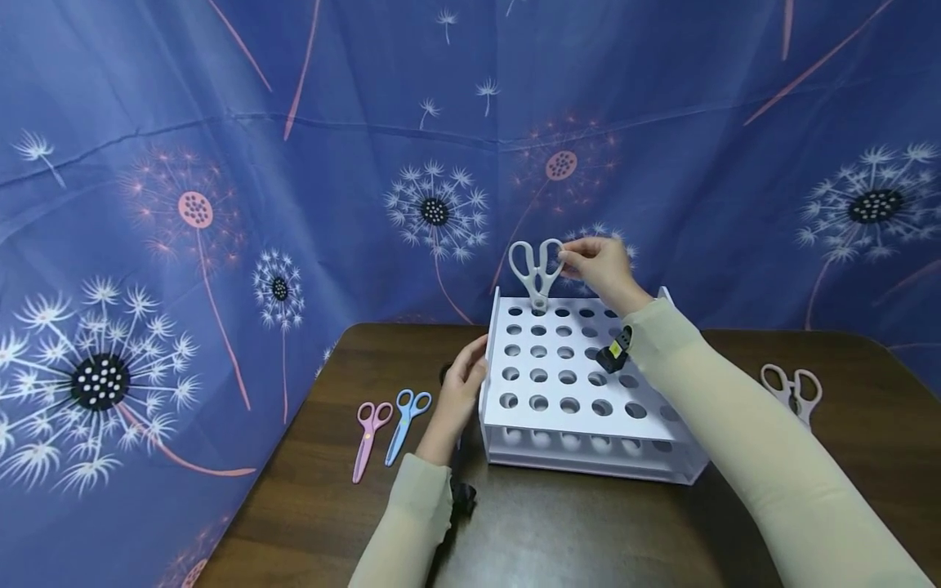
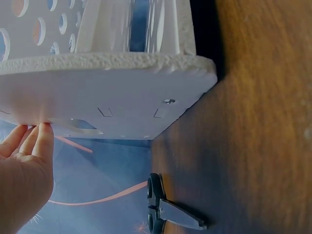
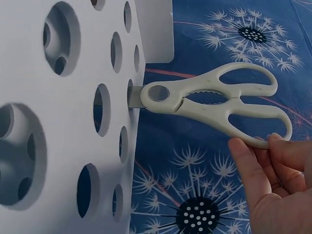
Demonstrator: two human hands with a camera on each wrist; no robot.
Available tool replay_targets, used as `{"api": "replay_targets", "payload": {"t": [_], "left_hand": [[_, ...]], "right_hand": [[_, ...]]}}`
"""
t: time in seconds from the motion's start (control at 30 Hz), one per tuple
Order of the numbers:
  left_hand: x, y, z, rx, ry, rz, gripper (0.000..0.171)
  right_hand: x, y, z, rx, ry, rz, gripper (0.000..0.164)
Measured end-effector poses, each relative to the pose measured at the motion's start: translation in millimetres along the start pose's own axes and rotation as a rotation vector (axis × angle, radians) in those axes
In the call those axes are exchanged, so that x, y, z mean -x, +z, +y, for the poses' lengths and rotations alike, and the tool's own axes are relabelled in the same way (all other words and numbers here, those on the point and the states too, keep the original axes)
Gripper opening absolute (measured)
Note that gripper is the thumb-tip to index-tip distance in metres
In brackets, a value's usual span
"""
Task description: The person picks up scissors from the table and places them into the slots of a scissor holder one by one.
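Observation:
White-handled scissors [image 1: 541,278] stand upright, blades down, in a back-row hole of a white rack [image 1: 525,420] with rows of round holes. My right hand [image 1: 599,265] pinches the right handle loop between thumb and fingers. In the right wrist view the scissors [image 3: 204,97] show a round pivot and serrated inner grips, and their blade passes into the hole. Against the rack's left side panel rests my left hand [image 1: 459,384]. The left wrist view shows the fingers [image 2: 44,141] touching that panel [image 2: 112,92], straight rather than curled round it.
Pink scissors [image 1: 367,437] and blue scissors [image 1: 404,425] lie on the brown table [image 1: 559,531] left of the rack. Black-handled scissors [image 2: 165,209] lie near the left hand. Another pair of pale-handled scissors [image 1: 794,392] is at the right, partly behind the sleeve. A blue dandelion-print cloth [image 1: 331,204] hangs behind.

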State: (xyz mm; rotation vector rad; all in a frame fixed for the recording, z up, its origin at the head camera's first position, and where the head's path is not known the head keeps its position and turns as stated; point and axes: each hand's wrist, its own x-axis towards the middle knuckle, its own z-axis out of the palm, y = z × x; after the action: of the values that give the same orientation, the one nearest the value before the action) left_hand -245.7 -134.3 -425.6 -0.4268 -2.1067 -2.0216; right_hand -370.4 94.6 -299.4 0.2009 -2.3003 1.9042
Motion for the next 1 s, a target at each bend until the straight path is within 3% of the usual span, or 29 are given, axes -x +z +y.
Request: {"api": "replay_targets", "payload": {"t": [0.2,0.43,1.0], "left_hand": [[-2.2,-1.0,6.8,0.019,-0.021,-0.013,0.044],[7.4,1.7,32.3,0.010,-0.047,-0.024,0.045],[9.9,1.6,34.2,0.030,-0.049,-0.040,0.045]], "right_hand": [[1,0,-3,0.023,-0.007,-0.012,0.024],[0,0,-1,0.102,0.002,-0.041,0.024],[3,0,-2,0.231,-0.008,-0.092,0.022]]}}
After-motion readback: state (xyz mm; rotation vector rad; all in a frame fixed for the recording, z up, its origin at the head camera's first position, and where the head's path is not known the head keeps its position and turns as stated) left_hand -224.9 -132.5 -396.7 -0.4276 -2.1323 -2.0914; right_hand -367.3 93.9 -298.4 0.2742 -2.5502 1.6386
